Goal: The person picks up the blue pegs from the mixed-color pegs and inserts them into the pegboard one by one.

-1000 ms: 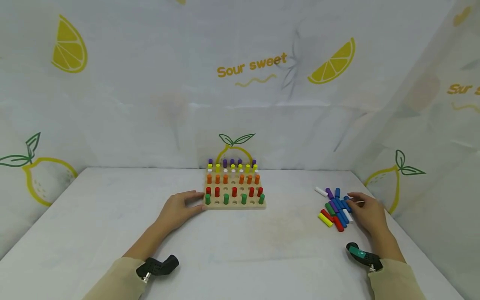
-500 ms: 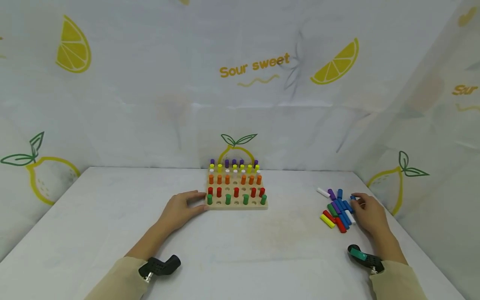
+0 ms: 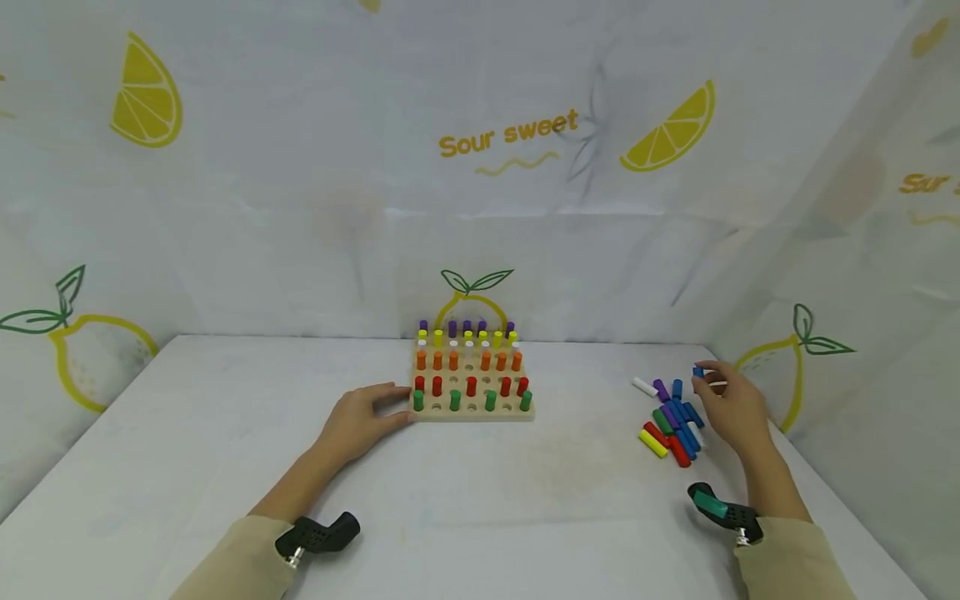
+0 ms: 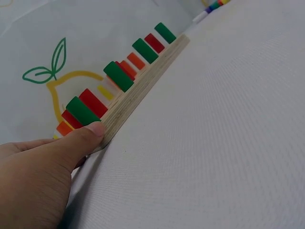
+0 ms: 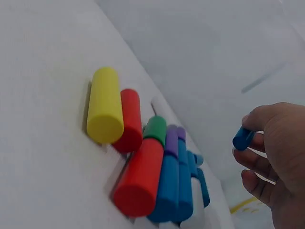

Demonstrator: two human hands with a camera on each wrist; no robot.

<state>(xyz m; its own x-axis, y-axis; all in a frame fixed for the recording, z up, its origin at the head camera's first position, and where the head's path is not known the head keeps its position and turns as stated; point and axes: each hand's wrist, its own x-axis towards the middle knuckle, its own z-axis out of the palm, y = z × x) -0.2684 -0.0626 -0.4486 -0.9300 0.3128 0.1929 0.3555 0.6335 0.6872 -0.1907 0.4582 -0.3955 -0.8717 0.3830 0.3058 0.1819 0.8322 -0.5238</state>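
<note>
Left hand point(image 3: 358, 421), loosely curved, grips the pegboard point(image 3: 453, 415) edge, likely steadying it; right hand point(image 3: 733, 407) fingertip-pinches a blue peg point(image 5: 244, 138) clear of the loose pegs point(image 3: 670, 417).

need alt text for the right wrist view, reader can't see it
A right hand pinches a blue peg, apart from a cluster of pegs on a white surface. A yellow peg and two red pegs lie in front, a green peg, purple pegs and more blue pegs behind.

The left arm point(image 3: 294, 482) slants forward and inward; the left hand point(image 3: 363, 417) rests with its thumb and fingers apart. The right arm point(image 3: 777, 482) reaches forward, tilting slightly inward; the right hand point(image 3: 735, 408) pinches with thumb and fingertips, lower fingers loosely curled.
</note>
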